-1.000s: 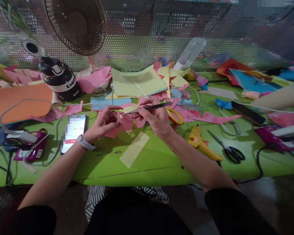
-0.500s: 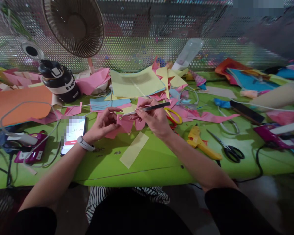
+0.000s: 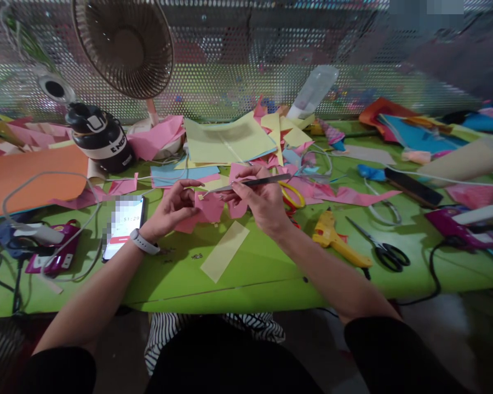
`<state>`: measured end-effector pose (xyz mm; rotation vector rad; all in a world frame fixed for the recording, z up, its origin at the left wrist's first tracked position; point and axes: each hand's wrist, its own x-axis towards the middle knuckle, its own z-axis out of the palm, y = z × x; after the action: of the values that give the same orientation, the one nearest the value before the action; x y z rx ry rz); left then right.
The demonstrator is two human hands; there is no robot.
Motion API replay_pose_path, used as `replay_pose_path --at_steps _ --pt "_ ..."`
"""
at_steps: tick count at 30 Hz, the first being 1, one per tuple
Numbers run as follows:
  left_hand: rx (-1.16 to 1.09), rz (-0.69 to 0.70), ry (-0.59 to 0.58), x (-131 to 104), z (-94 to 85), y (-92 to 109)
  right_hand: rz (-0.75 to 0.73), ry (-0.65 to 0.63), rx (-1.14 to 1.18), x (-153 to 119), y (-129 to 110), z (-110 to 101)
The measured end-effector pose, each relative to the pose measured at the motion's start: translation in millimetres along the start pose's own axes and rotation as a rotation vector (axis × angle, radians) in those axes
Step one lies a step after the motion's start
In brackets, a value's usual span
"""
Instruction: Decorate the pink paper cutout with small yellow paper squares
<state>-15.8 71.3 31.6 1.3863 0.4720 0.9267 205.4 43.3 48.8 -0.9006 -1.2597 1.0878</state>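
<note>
Here, tweezers [image 3: 267,180] in R hand [image 3: 265,205]; blk bottle [image 3: 101,143] capped, contents hidden.

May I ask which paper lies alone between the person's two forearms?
It is the pale yellow strip, slanting on the green table; the pink paper is between the left hand and right hand, and the larger yellow sheet lies behind them.

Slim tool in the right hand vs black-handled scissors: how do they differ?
The slim tool is held in the right hand; the black-handled scissors lie on the table. The slim tool is straight and narrow; the scissors widen into finger loops. Both have narrow tips and dark handles.
</note>
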Motion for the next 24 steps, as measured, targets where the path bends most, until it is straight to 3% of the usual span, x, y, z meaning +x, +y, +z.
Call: replay_pose_path --at_steps 10,18,21,24 --pt "-0.013 -0.007 0.001 -1.0 -0.2 -0.5 0.034 -0.010 0.057 2.6 13.4 -0.7" --pt "-0.048 0.003 -0.008 0.7 -1.9 -1.3 0.028 -0.016 0.084 2.2 9.7 -1.4" --pt "-0.051 0.014 0.005 1.3 -1.7 -0.5 -0.081 0.032 -0.037 3.3 0.7 -7.0" --pt "-0.021 0.013 0.013 0.9 0.7 1.3 -0.280 0.008 -0.322 6.5 -4.4 -13.6"
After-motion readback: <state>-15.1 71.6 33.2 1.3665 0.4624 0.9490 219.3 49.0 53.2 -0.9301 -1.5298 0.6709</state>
